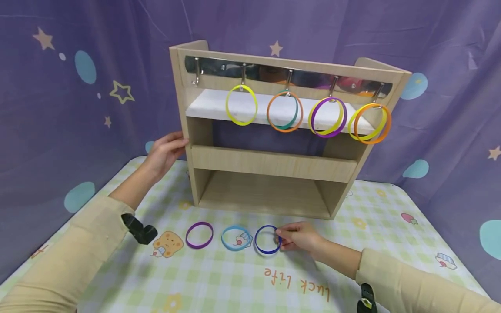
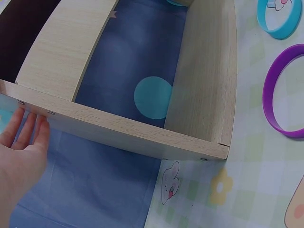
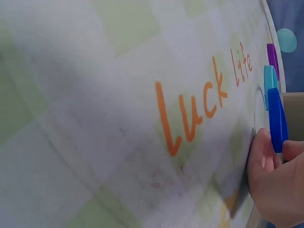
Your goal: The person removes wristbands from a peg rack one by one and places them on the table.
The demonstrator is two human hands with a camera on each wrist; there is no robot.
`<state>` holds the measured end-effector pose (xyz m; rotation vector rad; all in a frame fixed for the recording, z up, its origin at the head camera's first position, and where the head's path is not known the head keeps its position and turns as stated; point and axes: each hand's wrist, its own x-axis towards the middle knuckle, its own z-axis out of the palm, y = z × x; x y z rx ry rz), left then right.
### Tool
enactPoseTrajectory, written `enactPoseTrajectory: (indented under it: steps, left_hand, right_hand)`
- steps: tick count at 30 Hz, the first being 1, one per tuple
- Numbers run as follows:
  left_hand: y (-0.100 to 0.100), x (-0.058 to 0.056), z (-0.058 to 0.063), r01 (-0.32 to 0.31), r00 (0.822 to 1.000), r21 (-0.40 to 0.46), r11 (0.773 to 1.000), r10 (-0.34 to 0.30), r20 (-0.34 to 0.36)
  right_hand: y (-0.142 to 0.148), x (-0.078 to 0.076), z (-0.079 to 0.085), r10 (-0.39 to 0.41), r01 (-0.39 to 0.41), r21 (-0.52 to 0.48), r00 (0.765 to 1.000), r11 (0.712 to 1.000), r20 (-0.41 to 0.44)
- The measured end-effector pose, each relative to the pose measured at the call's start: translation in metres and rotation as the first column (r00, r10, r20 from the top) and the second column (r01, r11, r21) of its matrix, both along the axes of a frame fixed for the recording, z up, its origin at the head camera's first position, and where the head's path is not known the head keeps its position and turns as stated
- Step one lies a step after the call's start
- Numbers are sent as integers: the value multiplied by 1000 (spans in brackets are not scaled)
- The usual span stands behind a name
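Observation:
My right hand (image 1: 299,236) pinches the right edge of a dark blue wristband (image 1: 256,243) between thumb and fingers, close over the tablecloth. In the right wrist view the blue band (image 3: 277,118) stands on edge in the fingers. My left hand (image 1: 162,157) rests its fingertips on the left side panel of a small wooden shelf (image 1: 274,163); in the left wrist view its fingers lie nearly straight against that panel. On the cloth left of the blue band lie a light blue wristband (image 1: 222,241) and a purple wristband (image 1: 187,240).
Across the shelf top runs a metal hook strip (image 1: 231,68). Its leftmost hook (image 1: 197,71) is bare. Other hooks carry a yellow band (image 1: 227,108), an orange band (image 1: 268,117) with a teal one, and yellow bands paired with purple and orange. A purple curtain (image 1: 117,43) hangs behind.

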<state>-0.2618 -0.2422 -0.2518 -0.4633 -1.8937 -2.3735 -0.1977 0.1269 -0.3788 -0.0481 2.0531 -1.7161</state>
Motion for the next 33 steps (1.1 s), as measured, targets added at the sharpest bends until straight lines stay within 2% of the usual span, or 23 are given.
enactPoseTrajectory:
  steps: [6,9,12,17,26,33]
  left_hand:
    - [1,0,0,4,1000,19,1000,-4,-2]
    - [2,-1,-1,6,1000,20,1000,-6,-1]
    - [3,-2,-1,4,1000,11,1000,-4,0]
    - [2,-2,-1,-2,1000,19,1000,3,-11]
    - [1,-1,-1,-1,1000,39,999,1,-12]
    - [2,-1,-1,-7,1000,40,999,7,-2]
  right_hand:
    - [-1,4,-1,43,-26,121,989,992,-142]
    - [3,6,1,111,-54,225,961,973,-252]
    - [9,8,4,173,-76,296,933,952,-315]
    - [17,7,10,218,-111,318,920,942,-324]
    - [16,-1,22,232,-123,350,928,929,-291]
    - [11,-9,35,243,-138,335,924,932,-295]
